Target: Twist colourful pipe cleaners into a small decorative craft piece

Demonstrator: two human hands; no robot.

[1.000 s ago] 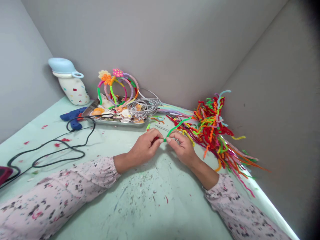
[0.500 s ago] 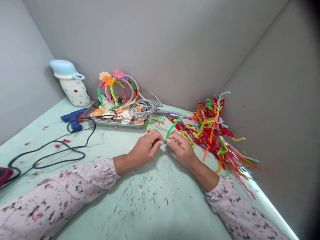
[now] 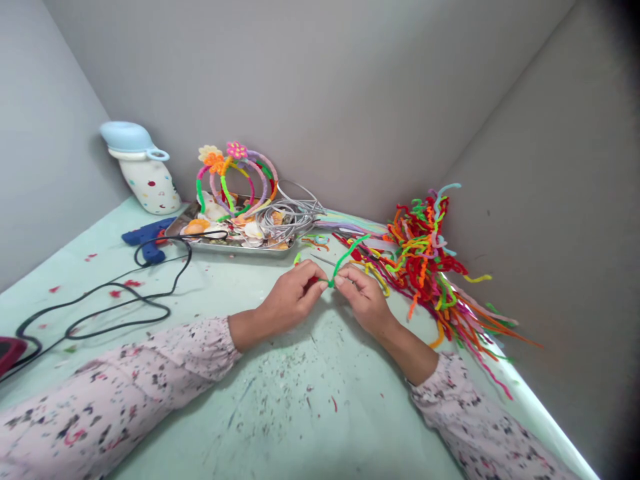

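Note:
At the middle of the table, my left hand point(image 3: 293, 298) is closed in a pinch on a band wrapped in pipe cleaner. A red stretch shows between its fingers, a yellow-green bit behind them; the rest is hidden by the hand. My right hand point(image 3: 367, 299), almost touching the left, pinches a green pipe cleaner point(image 3: 344, 257). Its lower end bends round at the left fingertips, and its loose end sticks up to the right. Just behind the fingers runs a thin grey wire-like piece point(image 3: 320, 257); I cannot tell whether it belongs to the band.
Back left, a metal tray point(image 3: 240, 250) bears flower-topped wrapped hoops point(image 3: 230, 180), coiled grey wire point(image 3: 290, 217) and scraps. Beside it lie a blue glue gun point(image 3: 147, 235), a black cord point(image 3: 125, 321) and a white bottle point(image 3: 150, 187). A heap of colourful pipe cleaners point(image 3: 425, 247) spreads along the right edge.
The green pipe cleaner's loose end leans slightly further right. Both hands keep almost the same place and grip.

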